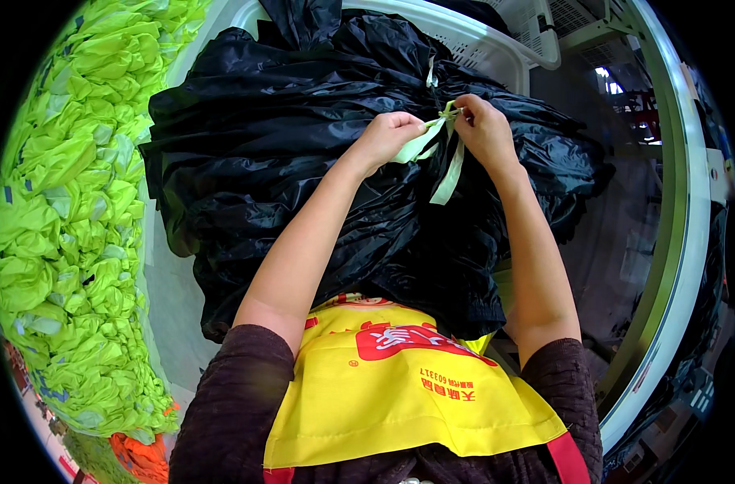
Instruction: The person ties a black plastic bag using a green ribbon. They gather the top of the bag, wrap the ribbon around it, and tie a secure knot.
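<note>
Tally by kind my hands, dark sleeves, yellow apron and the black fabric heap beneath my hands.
Left hand and right hand: 2
Left dark sleeve and right dark sleeve: 2
Yellow apron: 1
Black fabric heap: 1
Total: 6

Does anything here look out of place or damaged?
Only the orange fabric at lower left stands out, by colour, beside the lime-green heap. No damage shows on the black fabric or the pale green strip.

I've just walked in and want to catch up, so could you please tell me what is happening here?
A person's left hand and right hand pinch a pale green strip over a heap of shiny black fabric. One end trails down; whether the strip is knotted is unclear. Bright yellow-green fabric is piled to the left.
</note>
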`<action>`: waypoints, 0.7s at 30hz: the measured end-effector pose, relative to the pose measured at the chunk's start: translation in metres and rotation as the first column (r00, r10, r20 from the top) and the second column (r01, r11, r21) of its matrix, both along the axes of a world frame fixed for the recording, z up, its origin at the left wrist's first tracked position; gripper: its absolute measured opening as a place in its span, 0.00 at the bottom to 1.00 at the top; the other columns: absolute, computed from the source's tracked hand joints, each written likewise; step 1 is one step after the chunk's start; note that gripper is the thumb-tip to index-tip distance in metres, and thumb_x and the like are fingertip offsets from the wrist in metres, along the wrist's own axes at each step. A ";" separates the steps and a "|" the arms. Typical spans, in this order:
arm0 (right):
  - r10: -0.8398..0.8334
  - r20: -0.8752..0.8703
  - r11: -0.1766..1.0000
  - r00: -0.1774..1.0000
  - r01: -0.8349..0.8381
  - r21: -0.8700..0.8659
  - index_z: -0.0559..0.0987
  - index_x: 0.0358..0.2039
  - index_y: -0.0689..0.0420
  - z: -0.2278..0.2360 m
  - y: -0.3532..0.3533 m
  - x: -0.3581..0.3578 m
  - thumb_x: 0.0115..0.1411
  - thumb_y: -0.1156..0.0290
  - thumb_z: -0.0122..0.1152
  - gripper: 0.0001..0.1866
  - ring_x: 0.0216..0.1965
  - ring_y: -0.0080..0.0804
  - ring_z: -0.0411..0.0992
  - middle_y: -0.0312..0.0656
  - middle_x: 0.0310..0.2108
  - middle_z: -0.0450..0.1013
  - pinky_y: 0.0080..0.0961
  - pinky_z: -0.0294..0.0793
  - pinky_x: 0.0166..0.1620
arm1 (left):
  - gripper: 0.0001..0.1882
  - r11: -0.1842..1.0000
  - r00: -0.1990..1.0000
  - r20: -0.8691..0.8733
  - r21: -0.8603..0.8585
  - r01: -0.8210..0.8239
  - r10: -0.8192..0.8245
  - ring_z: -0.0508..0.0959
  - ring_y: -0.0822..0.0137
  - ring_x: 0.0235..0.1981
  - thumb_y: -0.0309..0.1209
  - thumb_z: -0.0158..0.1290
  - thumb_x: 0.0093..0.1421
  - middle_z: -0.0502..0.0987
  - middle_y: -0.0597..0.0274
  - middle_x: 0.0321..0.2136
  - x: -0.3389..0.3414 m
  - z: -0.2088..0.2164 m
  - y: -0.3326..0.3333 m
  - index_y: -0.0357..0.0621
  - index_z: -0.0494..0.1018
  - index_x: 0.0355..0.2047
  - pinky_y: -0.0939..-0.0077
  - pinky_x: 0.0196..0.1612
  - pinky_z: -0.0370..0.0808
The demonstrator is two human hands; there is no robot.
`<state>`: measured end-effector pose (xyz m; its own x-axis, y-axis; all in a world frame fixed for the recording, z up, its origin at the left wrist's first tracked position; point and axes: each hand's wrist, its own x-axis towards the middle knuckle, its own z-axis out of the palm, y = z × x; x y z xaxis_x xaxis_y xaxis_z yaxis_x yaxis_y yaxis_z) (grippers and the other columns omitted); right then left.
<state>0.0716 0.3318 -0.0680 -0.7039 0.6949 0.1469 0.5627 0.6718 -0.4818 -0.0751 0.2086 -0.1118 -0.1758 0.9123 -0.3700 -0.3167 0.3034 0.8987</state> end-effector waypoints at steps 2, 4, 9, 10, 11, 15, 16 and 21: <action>0.099 0.144 0.983 0.985 -0.120 0.141 0.77 0.33 0.54 0.011 -0.004 -0.002 0.54 0.68 0.52 0.09 0.31 0.45 0.74 0.44 0.32 0.74 0.36 0.73 0.36 | 0.15 0.999 0.994 -0.108 0.040 -0.011 0.015 0.73 0.76 0.30 0.35 0.53 0.57 0.76 0.66 0.31 0.000 0.006 -0.003 0.37 0.75 0.40 0.82 0.34 0.70; 0.150 0.270 0.969 0.951 -0.195 0.149 0.77 0.32 0.55 0.019 -0.004 -0.004 0.55 0.67 0.52 0.08 0.32 0.45 0.74 0.44 0.32 0.74 0.36 0.73 0.36 | 0.17 0.998 0.929 -0.371 0.055 0.006 0.015 0.74 0.75 0.32 0.35 0.54 0.56 0.77 0.64 0.32 0.002 0.018 -0.016 0.35 0.74 0.41 0.80 0.36 0.70; 0.128 0.123 0.985 0.984 -0.140 0.101 0.75 0.27 0.58 0.016 0.001 0.004 0.55 0.67 0.52 0.08 0.32 0.47 0.72 0.48 0.29 0.73 0.38 0.71 0.36 | 0.09 0.986 0.652 -0.745 0.165 -0.020 0.138 0.77 0.67 0.24 0.28 0.56 0.50 0.76 0.55 0.25 -0.021 0.037 -0.030 0.37 0.76 0.31 0.76 0.30 0.72; 0.086 0.059 0.994 0.995 -0.089 0.057 0.75 0.26 0.59 0.010 0.000 0.005 0.55 0.67 0.53 0.08 0.32 0.49 0.72 0.49 0.29 0.73 0.39 0.71 0.36 | 0.06 0.959 0.619 -0.743 0.278 -0.063 0.256 0.76 0.67 0.23 0.26 0.55 0.51 0.76 0.56 0.24 -0.025 0.038 -0.027 0.36 0.75 0.29 0.76 0.28 0.72; 0.044 -0.004 0.999 0.999 -0.044 0.014 0.75 0.26 0.59 0.006 0.000 0.004 0.54 0.68 0.53 0.08 0.31 0.50 0.71 0.49 0.28 0.72 0.40 0.70 0.35 | 0.05 0.951 0.563 -0.775 0.300 -0.073 0.287 0.76 0.69 0.23 0.26 0.54 0.52 0.77 0.57 0.25 -0.027 0.048 -0.022 0.37 0.75 0.29 0.78 0.28 0.71; -0.039 -0.133 0.993 0.990 0.054 0.108 0.73 0.25 0.59 0.010 -0.001 0.003 0.54 0.70 0.54 0.07 0.31 0.50 0.71 0.49 0.27 0.71 0.40 0.70 0.35 | 0.05 0.920 0.535 -0.765 0.386 -0.063 0.358 0.76 0.73 0.24 0.26 0.52 0.55 0.76 0.62 0.24 -0.026 0.053 0.001 0.37 0.73 0.30 0.80 0.27 0.70; -0.020 -0.088 0.983 0.996 0.036 0.179 0.72 0.26 0.59 0.012 0.001 0.005 0.54 0.70 0.54 0.06 0.30 0.50 0.71 0.48 0.27 0.71 0.40 0.71 0.34 | 0.05 0.941 0.696 -0.653 0.323 -0.103 0.300 0.76 0.73 0.24 0.26 0.51 0.55 0.76 0.63 0.23 -0.025 0.052 0.004 0.37 0.72 0.30 0.81 0.27 0.70; 0.009 -0.010 0.949 1.000 -0.005 0.314 0.72 0.28 0.57 0.025 0.003 0.001 0.56 0.70 0.53 0.04 0.28 0.48 0.72 0.45 0.29 0.71 0.39 0.73 0.31 | 0.05 0.945 0.927 -0.257 0.254 -0.208 0.273 0.75 0.76 0.23 0.26 0.51 0.56 0.74 0.65 0.23 -0.017 0.025 -0.004 0.37 0.71 0.31 0.83 0.27 0.72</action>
